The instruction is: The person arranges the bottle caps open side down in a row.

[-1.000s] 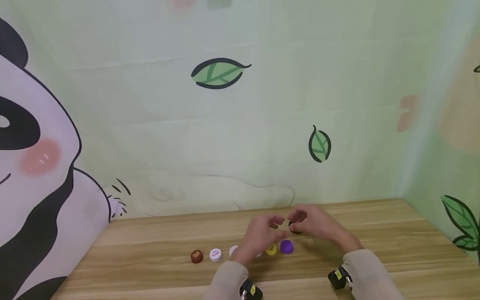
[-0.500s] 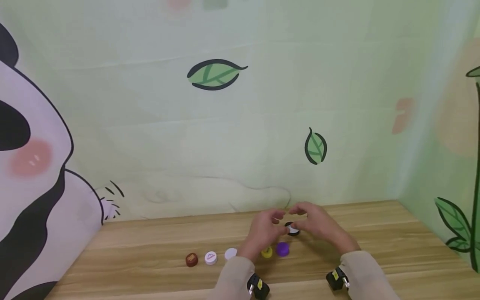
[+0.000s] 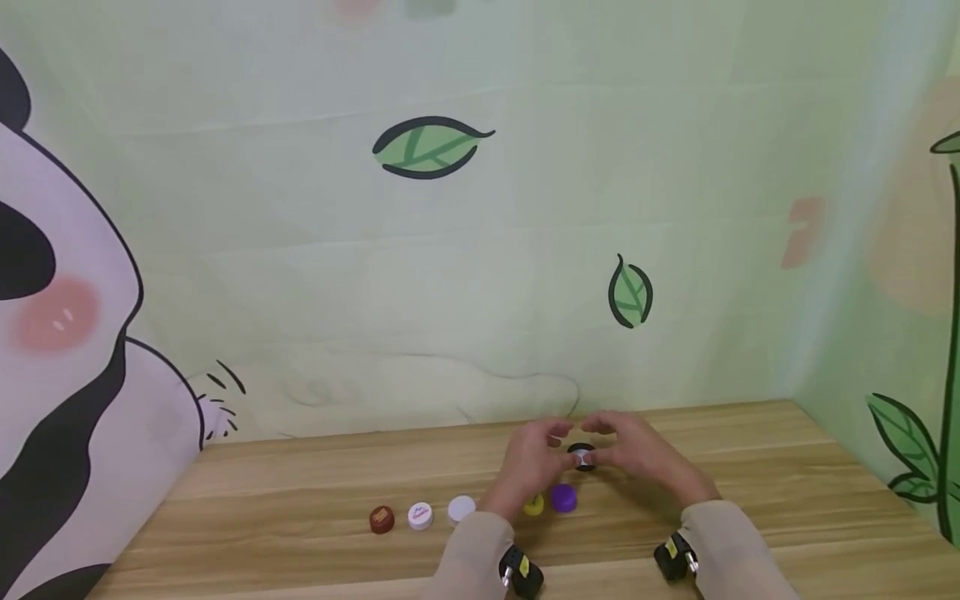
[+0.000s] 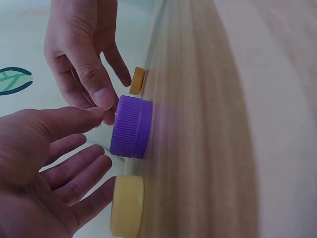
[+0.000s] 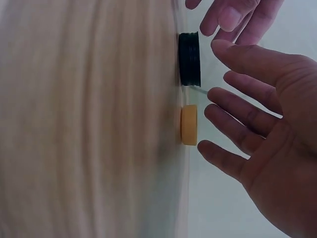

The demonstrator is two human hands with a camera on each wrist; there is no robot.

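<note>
A black bottle cap [image 3: 581, 447] with a pale top lies on the table between my two hands, and in the right wrist view its black ridged side [image 5: 189, 59] shows. My left hand [image 3: 528, 462] hovers at its left, fingers loosely spread and thumb towards the cap. From the right, my right hand [image 3: 637, 454] mirrors it; in the right wrist view its thumb and fingers stand apart from the cap. The thumbs come close together over it. Nearer to me are a purple bottle cap [image 3: 564, 498] and a yellow bottle cap [image 3: 534, 505], partly behind the left hand.
Leftward in the row sit a white cap [image 3: 461, 510], a white cap with red print [image 3: 420, 516] and a reddish-brown cap [image 3: 382, 519]. The right wrist view shows an orange cap [image 5: 189, 125]. A printed cloth wall [image 3: 450, 317] stands behind the wooden table [image 3: 300, 475].
My right hand's fingers have come off the black cap, whose pale top now shows. Both thumbs stay near it. The head view has shifted slightly.
</note>
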